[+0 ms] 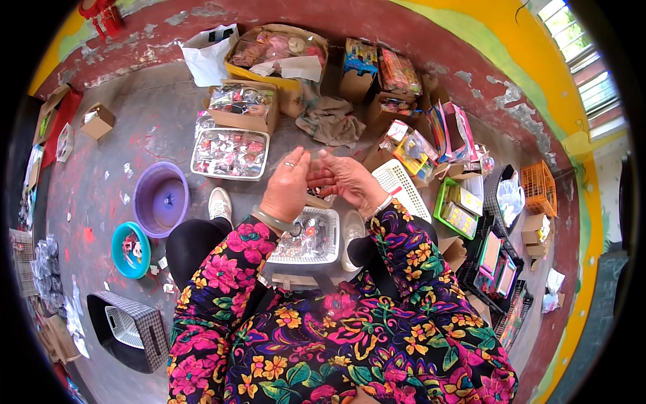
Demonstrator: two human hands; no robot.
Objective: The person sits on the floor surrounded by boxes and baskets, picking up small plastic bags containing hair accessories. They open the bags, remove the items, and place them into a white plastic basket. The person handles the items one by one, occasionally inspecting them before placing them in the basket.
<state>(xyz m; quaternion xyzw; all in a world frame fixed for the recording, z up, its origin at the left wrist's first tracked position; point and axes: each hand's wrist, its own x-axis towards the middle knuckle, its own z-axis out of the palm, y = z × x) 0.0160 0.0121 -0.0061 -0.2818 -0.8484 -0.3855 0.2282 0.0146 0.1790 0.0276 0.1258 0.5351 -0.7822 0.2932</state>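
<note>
My left hand (pixel 286 188) and my right hand (pixel 352 179) are raised close together in front of me, their fingertips nearly meeting. The left one wears a ring and a bangle; its fingers are pressed together, and anything between them is too small or hidden to make out. On the right, the fingers are slightly bent and apart from the thumb, with nothing visible in them. Below the hands, between my shoes, stands a white plastic basket (pixel 337 250) with many small items in clear wrapping. A second white basket (pixel 195 161), filled with similar wrapped pieces, is beyond my left hand.
Left of me are a purple basin (pixel 141 198), a teal basin (pixel 118 261) and a checked bin (pixel 157 337). Cardboard boxes (pixel 269 120) and a crumpled cloth (pixel 331 121) lie ahead. A white rack (pixel 387 176), green crate (pixel 441 214) and black crates (pixel 471 276) crowd the right.
</note>
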